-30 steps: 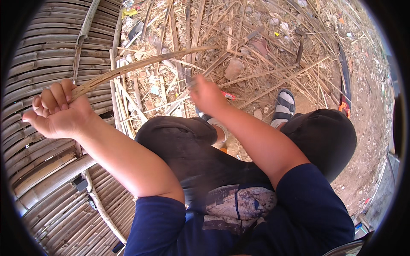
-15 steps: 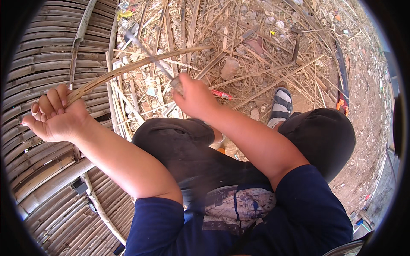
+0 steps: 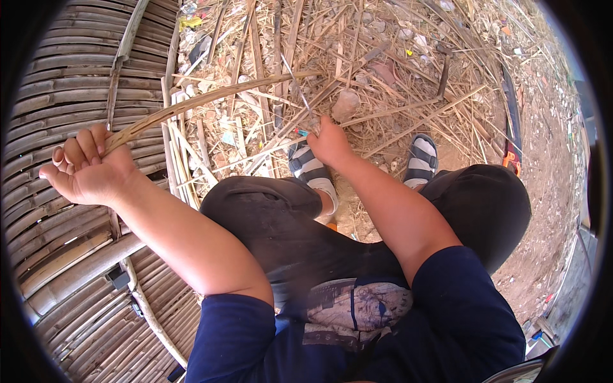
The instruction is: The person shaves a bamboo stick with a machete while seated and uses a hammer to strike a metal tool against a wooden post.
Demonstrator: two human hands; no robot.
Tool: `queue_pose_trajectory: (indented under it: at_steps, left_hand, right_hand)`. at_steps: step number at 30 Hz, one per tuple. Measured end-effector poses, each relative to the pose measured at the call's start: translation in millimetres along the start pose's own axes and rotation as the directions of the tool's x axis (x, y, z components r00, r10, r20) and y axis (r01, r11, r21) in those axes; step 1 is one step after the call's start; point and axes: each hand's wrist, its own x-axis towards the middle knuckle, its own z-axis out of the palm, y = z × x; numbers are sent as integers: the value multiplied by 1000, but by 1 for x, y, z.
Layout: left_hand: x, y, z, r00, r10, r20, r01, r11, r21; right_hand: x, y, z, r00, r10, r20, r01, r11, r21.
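My left hand (image 3: 89,167) is turned palm up at the left, its curled fingers closed on the near end of a long bamboo strip (image 3: 204,97). The strip slants up and to the right across the littered ground, slightly bowed. In front of my knees my right hand (image 3: 331,144) grips the handle of a knife, mostly hidden by the fingers. Its thin knife blade (image 3: 300,88) points away and a little left. The blade crosses the strip near its far end in this view; whether they touch I cannot tell.
A bamboo-slat wall (image 3: 70,108) bounds the left side. Loose bamboo pieces (image 3: 255,51) and straw cover the ground ahead, with a stone (image 3: 347,105) and a hammer (image 3: 444,73). A long dark tool with an orange handle (image 3: 511,161) lies at the right. My sandalled feet (image 3: 421,159) stand below.
My right hand has swung to the right with the knife, and the blade now points more straight ahead. My left hand and the strip have barely shifted. My left foot has come into view.
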Motion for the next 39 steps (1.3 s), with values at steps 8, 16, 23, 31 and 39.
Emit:
queue_pose_trajectory:
  at_steps: [8,16,23,31,39]
  left_hand:
    - [-1,-3,6,997,-26,78,32,996,-78]
    - [-1,6,-3,985,-37,168,65,984,-165]
    - [-4,0,4,998,-18,66,22,998,-61]
    - [5,10,-9,944,-125,305,184,967,-176]
    - [5,11,-16,892,-158,423,280,929,-242]
  right_hand:
    - [-5,-36,-5,995,-91,-48,97,982,160]
    - [-39,-113,-26,859,-511,10,501,846,185]
    - [-12,-58,-12,966,-257,-3,253,949,187]
    - [-31,-106,-34,858,-511,49,485,839,244]
    - [-3,-43,-12,985,-160,57,151,979,138]
